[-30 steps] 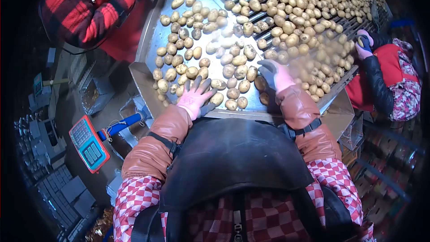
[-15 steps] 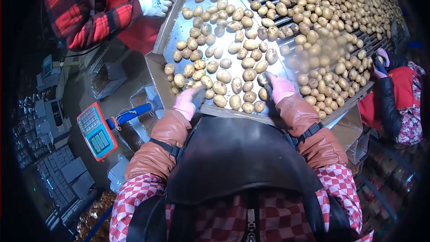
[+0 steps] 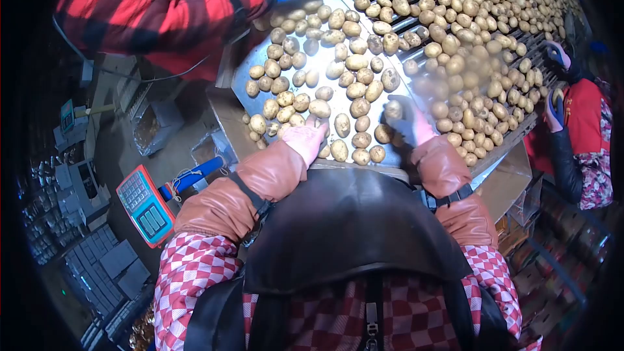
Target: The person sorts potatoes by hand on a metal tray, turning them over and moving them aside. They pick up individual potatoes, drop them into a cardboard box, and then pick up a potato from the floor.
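Observation:
Gloved in pink, my left hand [image 3: 307, 135] lies over potatoes near the front edge of the metal tray [image 3: 255, 50]; its fingers touch a potato [image 3: 319, 108] and what they hold underneath cannot be made out. My right hand [image 3: 411, 121], in a pink and grey glove, is at the tray's right side with its fingers around a potato [image 3: 392, 110]. Between my hands several loose potatoes lie on the metal, among them one [image 3: 342, 125] near the middle.
A co-worker's plaid sleeve [image 3: 188, 19] reaches over the tray's far left. Another person in a red vest [image 3: 583, 114] stands at the right. Many potatoes [image 3: 481, 0] cover the slatted rack. A red scale [image 3: 146, 206] is at the lower left.
My left hand has moved right and inward over the potatoes. My right hand has shifted slightly right with a potato. The left co-worker's arm now reaches over the tray.

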Motion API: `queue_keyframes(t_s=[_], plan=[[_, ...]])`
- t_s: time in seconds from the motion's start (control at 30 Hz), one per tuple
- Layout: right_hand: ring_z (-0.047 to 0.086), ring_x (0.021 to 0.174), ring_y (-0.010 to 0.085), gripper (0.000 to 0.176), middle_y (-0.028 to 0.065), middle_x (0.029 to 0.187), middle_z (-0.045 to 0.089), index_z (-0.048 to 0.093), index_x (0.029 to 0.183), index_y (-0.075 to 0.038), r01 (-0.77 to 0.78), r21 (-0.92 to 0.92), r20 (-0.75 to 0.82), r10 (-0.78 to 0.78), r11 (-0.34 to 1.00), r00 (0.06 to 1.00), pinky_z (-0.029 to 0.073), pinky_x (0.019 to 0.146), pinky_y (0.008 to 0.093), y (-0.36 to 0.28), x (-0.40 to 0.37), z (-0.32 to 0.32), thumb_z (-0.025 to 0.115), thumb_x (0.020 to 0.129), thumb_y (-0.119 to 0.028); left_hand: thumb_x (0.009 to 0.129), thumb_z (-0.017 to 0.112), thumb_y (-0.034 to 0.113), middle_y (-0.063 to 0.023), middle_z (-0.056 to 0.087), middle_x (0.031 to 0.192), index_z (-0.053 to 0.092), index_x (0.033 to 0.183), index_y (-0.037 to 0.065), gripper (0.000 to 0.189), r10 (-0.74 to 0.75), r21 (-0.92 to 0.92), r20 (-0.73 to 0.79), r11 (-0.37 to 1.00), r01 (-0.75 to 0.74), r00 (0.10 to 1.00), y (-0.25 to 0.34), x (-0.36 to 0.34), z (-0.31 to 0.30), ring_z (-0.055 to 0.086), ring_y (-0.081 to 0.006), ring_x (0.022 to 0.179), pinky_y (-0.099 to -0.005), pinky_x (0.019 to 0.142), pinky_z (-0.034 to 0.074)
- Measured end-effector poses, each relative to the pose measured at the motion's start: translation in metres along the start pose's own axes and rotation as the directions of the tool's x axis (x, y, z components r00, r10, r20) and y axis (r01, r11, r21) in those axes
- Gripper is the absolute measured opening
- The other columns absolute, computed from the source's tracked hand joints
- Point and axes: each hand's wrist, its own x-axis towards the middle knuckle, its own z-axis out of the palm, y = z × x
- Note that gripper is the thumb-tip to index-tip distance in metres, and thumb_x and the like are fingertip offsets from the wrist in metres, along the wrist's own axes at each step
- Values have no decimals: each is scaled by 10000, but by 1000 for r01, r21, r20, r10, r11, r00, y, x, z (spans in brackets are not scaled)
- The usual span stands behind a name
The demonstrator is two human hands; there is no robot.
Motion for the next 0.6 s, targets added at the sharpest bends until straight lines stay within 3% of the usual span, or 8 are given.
queue_keyframes(t_s=[0.1, 0.2, 0.33, 0.37, 0.47, 0.5, 0.57, 0.6], plan=[[645, 1068, 244, 505, 92, 1088, 664, 516, 1360, -49, -131, 843, 107, 76, 522, 991, 560, 910, 398, -16, -27, -1, 676, 911, -218, 959, 567, 317, -220, 625, 1232, 553, 1349, 177, 415, -37, -66, 91, 997, 43, 995, 2, 21, -14, 636, -384, 1102, -462, 927, 506], [660, 983, 242, 383, 90, 1041, 656, 574, 1280, -56, -274, 870, 221, 174, 411, 960, 585, 777, 349, -13, -42, -6, 626, 955, -252, 918, 631, 316, -228, 647, 1202, 545, 1363, 160, 479, -3, -194, 67, 981, 16, 998, -7, 30, -24, 640, -392, 1096, -457, 930, 508], [655, 908, 228, 365, 107, 1043, 648, 577, 1226, -66, -310, 724, 383, 14, 616, 924, 568, 710, 345, 4, -50, 6, 602, 970, -325, 923, 624, 340, -228, 662, 1192, 523, 1393, 138, 521, 11, -406, 91, 914, 27, 996, 37, 11, -83, 641, -374, 1105, -450, 959, 490], [653, 930, 221, 483, 110, 1099, 642, 523, 1311, -55, -346, 809, 379, 29, 475, 925, 572, 728, 343, -19, -59, 11, 625, 940, -346, 961, 571, 340, -227, 651, 1219, 533, 1392, 154, 470, 22, -489, 118, 871, 39, 993, 52, 9, -91, 630, -357, 1137, -446, 975, 478], [646, 957, 237, 669, 128, 1197, 611, 419, 1442, -59, -324, 883, 358, -42, 339, 933, 577, 755, 361, -23, -58, 16, 658, 896, -363, 981, 518, 385, -229, 687, 1058, 514, 1380, 200, 440, 441, -274, 33, 867, -416, 897, 80, 32, -79, 672, -407, 977, -487, 836, 526], [641, 962, 260, 733, 143, 1239, 586, 369, 1489, -74, -281, 893, 341, -120, 351, 933, 578, 764, 380, -18, -57, 16, 668, 882, -358, 962, 534, 426, -221, 695, 990, 535, 1350, 199, 449, 468, -126, 5, 877, -463, 884, 78, 65, -64, 680, -412, 903, -485, 810, 531], [631, 927, 248, 667, 143, 1238, 565, 395, 1476, -104, -231, 927, 206, 115, 295, 972, 546, 691, 375, -13, -75, 11, 642, 898, -327, 936, 552, 477, -213, 671, 1128, 557, 1335, 187, 493, 219, -179, -24, 959, -220, 975, 87, 110, -95, 635, -414, 1061, -509, 900, 498], [620, 887, 229, 635, 135, 1198, 574, 408, 1466, -103, -176, 934, 131, 158, 312, 979, 525, 663, 355, -17, -83, 5, 628, 911, -323, 914, 582, 485, -205, 623, 1229, 563, 1332, 183, 515, 259, -103, -299, 948, -301, 918, 82, 124, -92, 563, -420, 1167, -541, 967, 445]])
